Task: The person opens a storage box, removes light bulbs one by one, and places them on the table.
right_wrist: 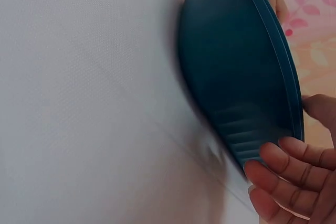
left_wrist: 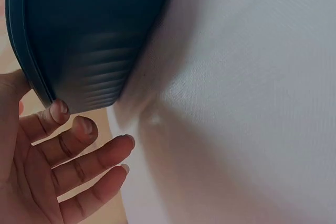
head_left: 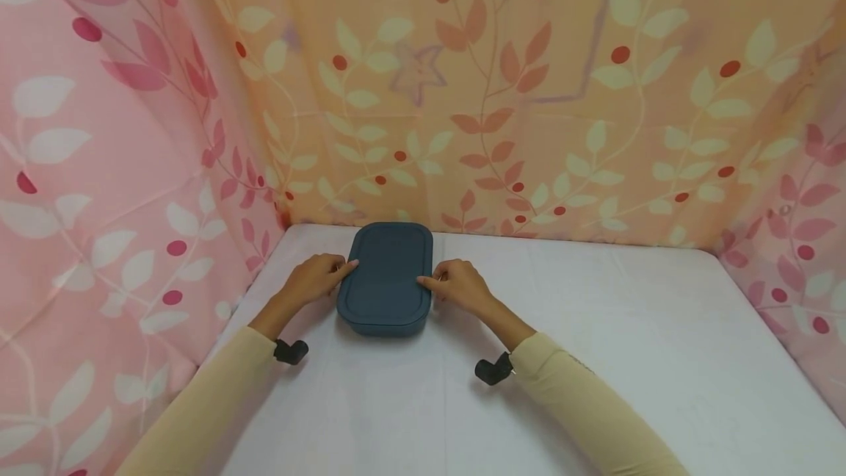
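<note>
A dark blue lidded food container [head_left: 386,278] sits on the white table, left of centre. At its left side, my left hand [head_left: 317,275] lays its thumb on the lid's edge; in the left wrist view the index fingertip [left_wrist: 60,109] meets the rim from below, the other fingers spread loosely apart. Opposite, my right hand [head_left: 459,286] holds the right edge, thumb on top of the lid. Its curled fingers [right_wrist: 273,156] reach the ribbed side wall in the right wrist view. The lid lies flat on the container, and the inside is hidden.
White cloth covers the table [head_left: 628,344]. Behind it hangs an orange leaf-patterned curtain [head_left: 410,116], with a pink curtain [head_left: 119,167] along the left and more pink fabric on the right. Black wrist mounts [head_left: 492,369] stick out below the sleeves.
</note>
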The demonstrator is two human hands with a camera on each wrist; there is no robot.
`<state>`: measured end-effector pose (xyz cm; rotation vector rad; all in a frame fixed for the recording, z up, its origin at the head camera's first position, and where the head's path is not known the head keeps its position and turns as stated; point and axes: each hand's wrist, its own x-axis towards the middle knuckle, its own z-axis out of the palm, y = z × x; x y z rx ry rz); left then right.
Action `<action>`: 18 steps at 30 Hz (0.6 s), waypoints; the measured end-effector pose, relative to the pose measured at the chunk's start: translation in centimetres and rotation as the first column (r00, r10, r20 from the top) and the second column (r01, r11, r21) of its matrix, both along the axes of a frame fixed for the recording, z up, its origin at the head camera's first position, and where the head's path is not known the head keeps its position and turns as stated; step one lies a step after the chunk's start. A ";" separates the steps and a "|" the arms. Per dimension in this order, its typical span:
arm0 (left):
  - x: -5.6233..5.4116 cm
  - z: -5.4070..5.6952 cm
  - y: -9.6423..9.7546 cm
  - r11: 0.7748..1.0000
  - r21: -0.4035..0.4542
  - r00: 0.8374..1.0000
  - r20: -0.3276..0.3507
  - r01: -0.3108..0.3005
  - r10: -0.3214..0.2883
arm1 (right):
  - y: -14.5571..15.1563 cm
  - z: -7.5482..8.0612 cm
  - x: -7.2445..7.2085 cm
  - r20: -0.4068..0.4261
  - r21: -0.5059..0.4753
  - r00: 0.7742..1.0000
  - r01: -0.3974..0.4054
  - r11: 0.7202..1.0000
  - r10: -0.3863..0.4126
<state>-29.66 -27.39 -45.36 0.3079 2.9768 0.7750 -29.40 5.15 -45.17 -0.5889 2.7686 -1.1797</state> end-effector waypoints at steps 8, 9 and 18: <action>0.1 -0.2 0.3 0.997 -0.077 0.996 -0.089 -0.008 0.001 | -0.3 -0.1 0.2 0.045 -0.042 0.999 0.014 0.999 -0.012; 0.1 -0.2 0.4 0.996 -0.086 0.994 -0.105 -0.010 0.001 | -0.3 -0.1 0.2 0.045 -0.047 0.999 0.017 0.999 -0.015; 0.5 0.1 0.8 0.994 -0.108 0.976 -0.216 -0.015 -0.008 | -0.3 -0.3 0.3 0.013 -0.043 1.000 0.018 0.999 -0.017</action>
